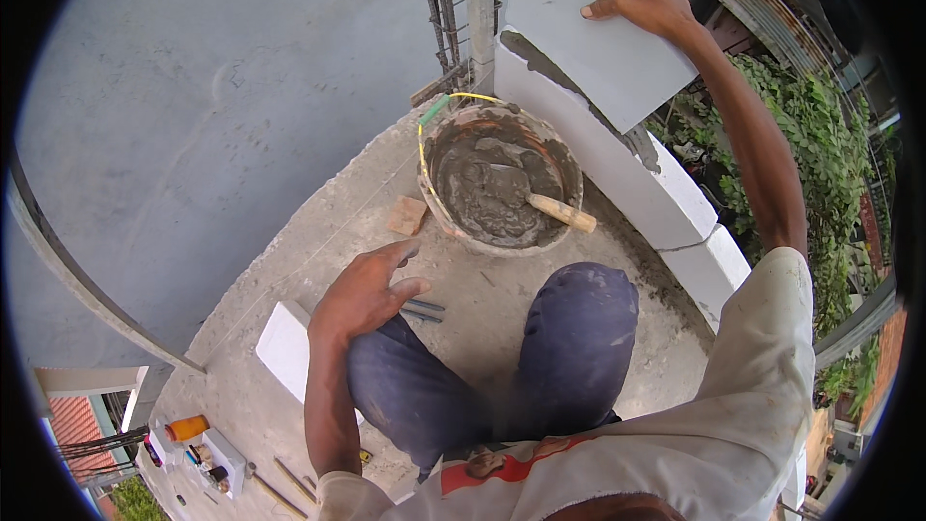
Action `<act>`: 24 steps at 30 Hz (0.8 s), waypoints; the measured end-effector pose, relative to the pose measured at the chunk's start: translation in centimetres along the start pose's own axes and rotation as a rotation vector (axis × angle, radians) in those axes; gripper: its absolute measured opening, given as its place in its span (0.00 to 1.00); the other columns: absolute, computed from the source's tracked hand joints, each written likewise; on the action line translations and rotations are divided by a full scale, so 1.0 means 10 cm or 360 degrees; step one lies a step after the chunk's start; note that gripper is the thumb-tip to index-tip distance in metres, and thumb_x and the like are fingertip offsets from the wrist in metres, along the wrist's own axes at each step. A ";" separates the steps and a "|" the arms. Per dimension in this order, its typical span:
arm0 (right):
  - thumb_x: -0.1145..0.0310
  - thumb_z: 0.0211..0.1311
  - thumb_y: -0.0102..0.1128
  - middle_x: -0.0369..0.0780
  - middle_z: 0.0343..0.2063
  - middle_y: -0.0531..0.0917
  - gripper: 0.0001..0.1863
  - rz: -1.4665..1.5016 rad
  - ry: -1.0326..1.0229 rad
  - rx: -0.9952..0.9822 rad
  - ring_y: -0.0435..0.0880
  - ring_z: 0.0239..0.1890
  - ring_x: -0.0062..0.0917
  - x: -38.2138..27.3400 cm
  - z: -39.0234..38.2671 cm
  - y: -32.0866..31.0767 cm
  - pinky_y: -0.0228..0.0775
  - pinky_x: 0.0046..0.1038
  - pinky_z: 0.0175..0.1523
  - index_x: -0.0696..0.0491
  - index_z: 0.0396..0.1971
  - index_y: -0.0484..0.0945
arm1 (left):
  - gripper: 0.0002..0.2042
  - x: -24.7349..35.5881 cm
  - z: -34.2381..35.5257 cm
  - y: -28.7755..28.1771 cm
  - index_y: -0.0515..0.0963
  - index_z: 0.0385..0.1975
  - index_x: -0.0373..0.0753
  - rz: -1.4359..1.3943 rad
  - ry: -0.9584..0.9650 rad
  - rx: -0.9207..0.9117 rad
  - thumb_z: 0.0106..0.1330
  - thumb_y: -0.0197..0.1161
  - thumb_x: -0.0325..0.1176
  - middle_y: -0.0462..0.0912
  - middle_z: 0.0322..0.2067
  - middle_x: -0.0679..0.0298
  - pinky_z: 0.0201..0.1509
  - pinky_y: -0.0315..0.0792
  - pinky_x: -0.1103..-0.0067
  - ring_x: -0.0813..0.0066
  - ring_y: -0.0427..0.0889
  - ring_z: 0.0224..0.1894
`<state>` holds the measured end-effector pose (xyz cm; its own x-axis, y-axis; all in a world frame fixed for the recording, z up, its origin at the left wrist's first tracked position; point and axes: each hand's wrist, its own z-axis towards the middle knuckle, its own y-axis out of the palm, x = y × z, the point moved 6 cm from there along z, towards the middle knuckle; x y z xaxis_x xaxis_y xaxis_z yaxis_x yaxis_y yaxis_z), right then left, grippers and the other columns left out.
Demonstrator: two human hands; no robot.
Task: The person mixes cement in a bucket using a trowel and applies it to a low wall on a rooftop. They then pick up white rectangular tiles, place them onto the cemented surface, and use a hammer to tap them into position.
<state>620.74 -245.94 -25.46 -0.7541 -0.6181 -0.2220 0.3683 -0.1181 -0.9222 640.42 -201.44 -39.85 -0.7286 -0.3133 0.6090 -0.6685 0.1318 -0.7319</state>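
My right hand grips the upper edge of a white block at the top right, tilted above a low wall of white blocks with grey mortar along its top. My left hand hangs above my left knee, fingers apart and holding nothing. A bucket of wet mortar with a yellow handle stands ahead of me, a wooden-handled tool sunk in it. A small reddish brick piece lies beside the bucket. Another white block lies to my left.
A concrete ledge carries a string line, loose rods and small items at lower left. Vertical rebar and a pole stand by the corner, a curved-looking post at left. Foliage lies beyond the wall.
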 end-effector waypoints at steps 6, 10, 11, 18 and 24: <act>0.40 0.38 0.80 0.49 0.46 0.91 0.52 -0.0042 -0.0089 0.0006 0.91 0.47 0.43 -0.05 0.33 0.45 0.79 0.39 0.59 0.35 0.71 0.76 | 0.29 -0.03 -0.11 -0.07 0.75 0.66 0.34 -0.0035 -0.0081 0.0059 0.67 0.71 0.41 0.83 0.58 0.45 0.66 0.74 0.63 0.48 0.83 0.61; 0.44 0.40 0.78 0.47 0.50 0.90 0.51 -0.0068 -0.0082 -0.0111 0.89 0.53 0.43 -0.18 0.36 0.55 0.77 0.40 0.60 0.36 0.72 0.75 | 0.30 -0.11 -0.15 -0.08 0.74 0.66 0.33 -0.0086 -0.0214 0.0009 0.69 0.69 0.43 0.80 0.62 0.43 0.70 0.71 0.62 0.45 0.78 0.66; 0.44 0.40 0.79 0.47 0.50 0.90 0.51 -0.0078 -0.0083 -0.0126 0.89 0.52 0.43 -0.21 0.37 0.58 0.78 0.40 0.60 0.35 0.72 0.74 | 0.30 -0.12 -0.15 -0.09 0.74 0.66 0.33 -0.0068 -0.0203 0.0028 0.68 0.70 0.42 0.81 0.61 0.44 0.68 0.72 0.63 0.47 0.80 0.64; 0.45 0.39 0.80 0.48 0.48 0.90 0.51 -0.0118 -0.0095 -0.0163 0.91 0.48 0.43 -0.20 0.38 0.63 0.81 0.39 0.57 0.36 0.71 0.75 | 0.29 -0.13 -0.05 -0.05 0.75 0.66 0.34 -0.0102 -0.0229 0.0024 0.68 0.72 0.41 0.83 0.59 0.46 0.66 0.75 0.64 0.53 0.83 0.62; 0.46 0.39 0.80 0.45 0.48 0.90 0.52 -0.0012 -0.0055 -0.0281 0.89 0.51 0.43 -0.33 0.40 0.63 0.80 0.41 0.58 0.36 0.72 0.74 | 0.30 -0.19 -0.01 -0.07 0.75 0.66 0.35 -0.0108 -0.0234 -0.0041 0.67 0.73 0.43 0.84 0.58 0.46 0.65 0.75 0.65 0.53 0.84 0.61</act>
<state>627.71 -247.72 -29.23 -0.7362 -0.6445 -0.2066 0.2592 0.0135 -0.9657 642.20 -200.84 -40.46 -0.6531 -0.4565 0.6042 -0.7205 0.1291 -0.6813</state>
